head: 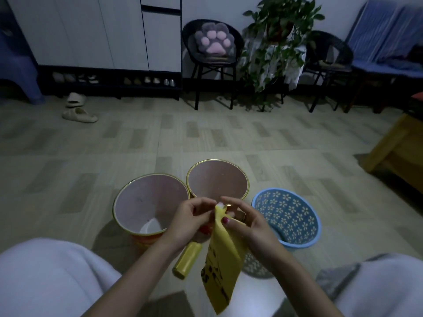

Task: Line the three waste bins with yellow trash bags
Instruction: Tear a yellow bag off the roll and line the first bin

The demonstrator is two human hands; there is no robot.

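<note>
Three bins stand on the floor in front of me: a gold-rimmed bin [139, 200] on the left, a second gold-rimmed bin [217, 179] behind it, and a blue perforated flower-pattern bin [295, 216] on the right. None shows a liner. My left hand [190, 220] and my right hand [247, 220] both pinch the top edge of a flat yellow trash bag [222, 259] with black print, which hangs down between my arms. A roll of yellow bags [186, 259] lies on the floor below my left wrist.
My knees in light trousers fill the lower corners. A wooden table [398, 152] stands at the right. Along the far wall are a shoe cabinet, slippers [79, 110], two black chairs, a potted plant [274, 42] and a blue-covered seat.
</note>
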